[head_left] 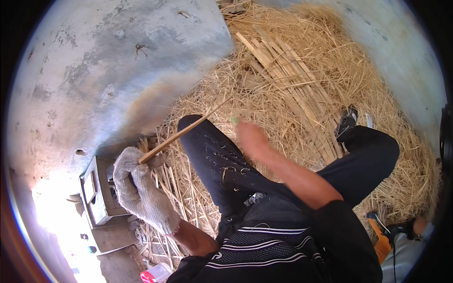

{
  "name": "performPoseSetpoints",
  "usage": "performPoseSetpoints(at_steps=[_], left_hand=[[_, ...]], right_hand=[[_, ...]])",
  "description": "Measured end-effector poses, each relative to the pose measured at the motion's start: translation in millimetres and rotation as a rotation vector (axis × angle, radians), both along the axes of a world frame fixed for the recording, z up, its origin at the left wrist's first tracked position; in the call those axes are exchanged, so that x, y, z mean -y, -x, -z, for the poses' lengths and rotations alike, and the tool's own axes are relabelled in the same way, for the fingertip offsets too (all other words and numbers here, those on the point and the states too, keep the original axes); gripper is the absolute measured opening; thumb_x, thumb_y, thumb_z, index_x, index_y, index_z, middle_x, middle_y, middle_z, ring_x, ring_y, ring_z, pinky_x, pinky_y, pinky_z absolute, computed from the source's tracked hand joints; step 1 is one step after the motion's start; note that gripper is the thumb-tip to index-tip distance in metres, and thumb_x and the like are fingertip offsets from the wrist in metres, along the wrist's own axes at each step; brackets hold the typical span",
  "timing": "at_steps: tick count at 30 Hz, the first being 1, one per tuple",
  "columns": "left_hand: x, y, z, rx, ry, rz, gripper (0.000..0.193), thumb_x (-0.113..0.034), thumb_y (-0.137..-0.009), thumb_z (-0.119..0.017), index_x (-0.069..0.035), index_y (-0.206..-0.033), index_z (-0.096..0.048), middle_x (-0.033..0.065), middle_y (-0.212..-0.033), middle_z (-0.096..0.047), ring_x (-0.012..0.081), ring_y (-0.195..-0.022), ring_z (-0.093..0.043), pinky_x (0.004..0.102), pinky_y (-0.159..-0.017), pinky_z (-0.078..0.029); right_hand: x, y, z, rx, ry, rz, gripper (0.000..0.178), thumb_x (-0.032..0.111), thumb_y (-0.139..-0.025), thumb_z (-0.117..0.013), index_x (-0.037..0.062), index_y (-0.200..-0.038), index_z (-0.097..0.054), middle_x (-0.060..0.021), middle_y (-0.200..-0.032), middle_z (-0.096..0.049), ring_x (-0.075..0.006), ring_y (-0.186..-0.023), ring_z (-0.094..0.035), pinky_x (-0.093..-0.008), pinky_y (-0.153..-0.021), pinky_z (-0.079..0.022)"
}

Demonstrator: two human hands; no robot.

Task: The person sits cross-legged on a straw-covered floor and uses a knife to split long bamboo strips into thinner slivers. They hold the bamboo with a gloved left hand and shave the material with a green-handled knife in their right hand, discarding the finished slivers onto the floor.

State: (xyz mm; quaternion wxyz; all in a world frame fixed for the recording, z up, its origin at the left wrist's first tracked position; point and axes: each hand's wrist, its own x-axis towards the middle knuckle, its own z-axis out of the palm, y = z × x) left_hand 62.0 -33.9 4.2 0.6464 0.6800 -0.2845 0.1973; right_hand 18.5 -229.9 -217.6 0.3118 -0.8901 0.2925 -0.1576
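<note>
My left hand, in a pale knitted work glove, is closed around the thick end of a long, thin bamboo strip. Tapering as it goes, the strip slants up and right over my left knee, its tip above the straw. My bare right hand is off to the right of the strip, above my lap, blurred by motion. Its fingers look curled, and a small green bit shows at them; what this belongs to cannot be made out. Pale shavings lie on my dark trouser leg.
Split bamboo strips lie in a bundle on loose straw ahead. At left, a grey box-like unit stands by the wall. A red-lidded clear container is at lower left. Another person's arm and an orange object show at lower right.
</note>
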Motion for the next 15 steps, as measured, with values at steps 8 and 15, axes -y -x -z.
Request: performPoseSetpoints(at_steps=[8,15], left_hand=[[0.4,-4.4,-0.9,-0.035,0.097,-0.036,0.015,0.001,-0.091,-0.057,0.006,-0.104,-0.060,0.0145,-0.105,-0.061,0.0214,-0.084,-0.066,0.0328,-0.066,-0.062],[-11.9,-9.6,4.8,-0.026,0.048,-0.025,0.025,0.000,-0.098,-0.050,0.009,-0.120,-0.057,0.0181,-0.117,-0.058,0.0239,-0.101,-0.063,0.0350,-0.081,-0.060]], right_hand=[[73.1,29.9,12.6,-0.209,-0.219,0.260,0.039,0.027,-0.102,-0.046,-0.0058,-0.123,-0.051,-0.0245,-0.083,-0.066,-0.0356,-0.071,-0.066,-0.0475,-0.072,-0.055],[-35.1,9.0,-133.7,0.239,-0.202,-0.264,0.033,0.027,-0.100,-0.049,-0.0051,-0.106,-0.055,-0.0188,-0.056,-0.059,-0.0345,-0.048,-0.061,-0.0464,-0.046,-0.048]])
